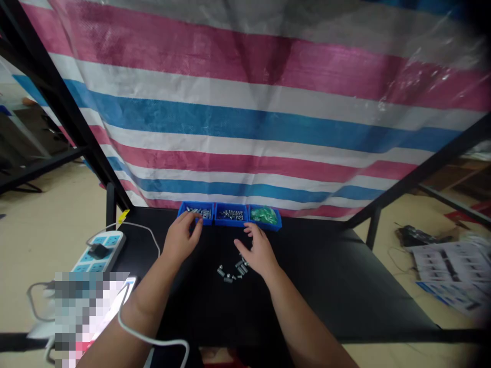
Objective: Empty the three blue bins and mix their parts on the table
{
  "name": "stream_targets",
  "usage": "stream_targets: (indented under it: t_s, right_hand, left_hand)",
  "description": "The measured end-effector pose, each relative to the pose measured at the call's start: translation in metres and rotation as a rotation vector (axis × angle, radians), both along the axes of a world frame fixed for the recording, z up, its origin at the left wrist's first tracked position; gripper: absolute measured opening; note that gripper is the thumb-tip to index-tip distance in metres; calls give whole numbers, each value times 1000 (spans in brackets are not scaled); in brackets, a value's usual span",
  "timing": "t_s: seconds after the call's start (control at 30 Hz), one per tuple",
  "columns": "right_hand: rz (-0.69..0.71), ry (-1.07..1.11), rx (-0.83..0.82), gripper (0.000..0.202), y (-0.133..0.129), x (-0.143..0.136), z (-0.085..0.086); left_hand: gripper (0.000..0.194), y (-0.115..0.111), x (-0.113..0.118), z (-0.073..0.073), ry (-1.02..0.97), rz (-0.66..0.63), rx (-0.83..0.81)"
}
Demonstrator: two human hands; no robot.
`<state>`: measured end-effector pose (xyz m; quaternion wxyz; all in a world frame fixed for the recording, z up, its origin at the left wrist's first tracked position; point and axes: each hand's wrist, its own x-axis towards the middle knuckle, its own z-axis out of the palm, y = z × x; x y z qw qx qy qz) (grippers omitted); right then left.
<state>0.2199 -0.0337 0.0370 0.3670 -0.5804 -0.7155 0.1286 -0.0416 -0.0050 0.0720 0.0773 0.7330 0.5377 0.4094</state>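
My left hand is at the front edge of the left blue bin, which holds grey metal cylinder-like pieces. Its fingers are curved, with a gap between thumb and forefinger, and I see nothing held. My right hand hovers over the black table with thumb and fingers apart, just in front of the right blue bin with green plastic-looking pieces. Between them stands the middle blue bin of small screws. Below my right hand lie several loose metal cylinders and screws, partly hidden by it.
A white power strip with a black plug and cables lies at the table's left. A lit phone-like screen is near my left forearm. A striped tarp hangs behind the bins, between black frame posts.
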Motion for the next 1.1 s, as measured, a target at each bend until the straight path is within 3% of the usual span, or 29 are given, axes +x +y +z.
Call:
stream_targets:
  t_s: [0.07,0.2,0.3,0.4,0.53,0.63,0.9,1.1]
  right_hand:
    - [8,-82,-15,70,-33,15,-14]
    - [-78,-224,-247,127,-74,35,-55]
    - [-102,-308,-367,148,-74,35,-75]
    - [-88,-340,-389,155,-56,25,-79]
    - [-10,-346,-356,152,-30,1,-72]
    - [29,-357,-315,142,-25,-20,-72]
    - [23,-354,-236,124,-35,-59,-82]
    - [-39,-314,-242,121,-15,-65,-79]
  left_hand:
    - [21,-27,-1,-13,10,-82,-32]
    - [31,-74,4,-64,74,-140,-142]
    - [42,-105,14,-99,106,-110,-201]
    - [65,-130,23,-116,182,-84,-190]
    - [100,-142,29,-122,239,-60,-167]
    - [112,-138,29,-125,259,-35,-194]
    - [114,-111,36,-125,424,-45,-310]
    - [116,-76,35,-117,484,-124,-351]
